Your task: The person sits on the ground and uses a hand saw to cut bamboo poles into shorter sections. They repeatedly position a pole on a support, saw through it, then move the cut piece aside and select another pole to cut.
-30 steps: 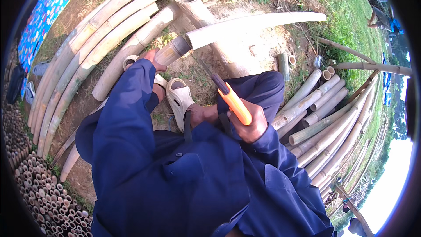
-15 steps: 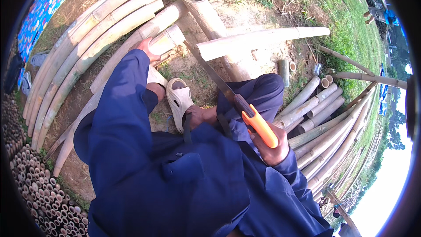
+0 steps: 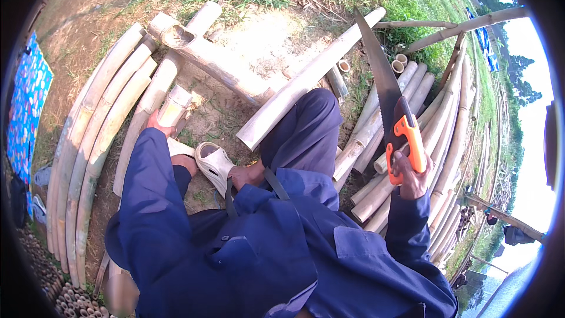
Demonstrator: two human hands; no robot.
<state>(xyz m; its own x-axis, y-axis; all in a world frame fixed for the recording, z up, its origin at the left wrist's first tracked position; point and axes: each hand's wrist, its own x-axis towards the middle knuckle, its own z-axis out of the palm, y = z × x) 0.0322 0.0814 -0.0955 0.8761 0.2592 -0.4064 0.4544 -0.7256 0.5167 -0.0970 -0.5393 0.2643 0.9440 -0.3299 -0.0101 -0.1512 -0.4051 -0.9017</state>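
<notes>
Bamboo section [image 3: 175,105], short and pale, stands left of centre in my head view; I see the left hand [image 3: 158,123] grasping its lower part. Right of centre, the right hand [image 3: 413,178] clasps an orange-handled saw [image 3: 381,79], blade upward. Between them, a long bamboo pole [image 3: 312,76] slants beside the bent knee [image 3: 315,115].

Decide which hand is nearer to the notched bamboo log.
Left: the left hand, holding a bamboo piece, is below the log in view; the right hand, with the saw, is farther right.

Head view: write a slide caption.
Right hand holding an orange-handled saw, left hand gripping a bamboo piece, bamboo poles either side.
</notes>
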